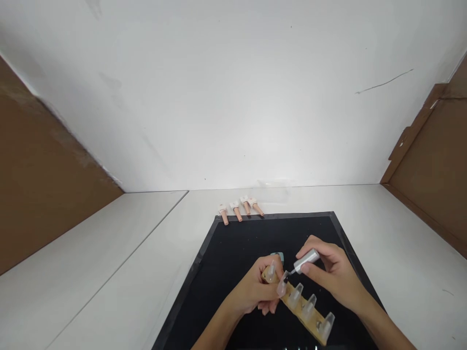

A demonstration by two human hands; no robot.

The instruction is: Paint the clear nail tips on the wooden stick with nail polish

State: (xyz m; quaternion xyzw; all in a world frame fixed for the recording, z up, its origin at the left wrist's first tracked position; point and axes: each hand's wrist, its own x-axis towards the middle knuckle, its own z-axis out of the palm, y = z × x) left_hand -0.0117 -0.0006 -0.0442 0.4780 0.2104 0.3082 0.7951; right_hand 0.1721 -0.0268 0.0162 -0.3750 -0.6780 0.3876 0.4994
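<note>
One yellowish strip (310, 324) carries five clear nail tips (296, 294) over a black mat (233, 253); the left hand (257, 287) is clamped on it, thumb by the second tip. The right hand (337, 279) pinches one silver-handled brush (305, 261) there. Four small bottles (236, 212) lie at the mat's far edge, any labels too small to read.
</note>
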